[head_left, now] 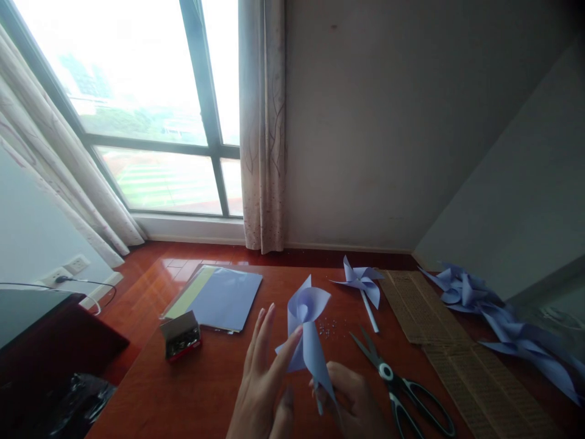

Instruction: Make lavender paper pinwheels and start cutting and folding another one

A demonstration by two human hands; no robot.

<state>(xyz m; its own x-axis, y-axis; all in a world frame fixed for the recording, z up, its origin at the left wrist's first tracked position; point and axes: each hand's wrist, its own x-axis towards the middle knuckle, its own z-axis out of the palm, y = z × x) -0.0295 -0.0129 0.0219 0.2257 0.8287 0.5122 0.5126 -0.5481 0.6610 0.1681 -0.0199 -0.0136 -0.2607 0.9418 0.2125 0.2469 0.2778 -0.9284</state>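
Observation:
A lavender paper pinwheel (308, 305) stands upright in front of me, its blades curled in toward the middle. My right hand (354, 396) is closed round its stick, low down beneath the blades. With fingers stretched apart, my left hand (262, 384) is at the pinwheel's left side, one fingertip touching the paper near its centre. Just right of my right hand lies a pair of scissors (386, 372) with dark handles, its blades parted. Behind the held pinwheel is a scatter of small metal bits (326, 328). Another pinwheel (361, 280) on a white stick lies farther back.
An opened small box (183, 341) with dark contents sits on the left of the wooden table (150, 396). Behind it lies a pack of lavender paper (228, 296). Brown cardboard (425, 305) runs along the right, with several more pinwheels (466, 286) beyond.

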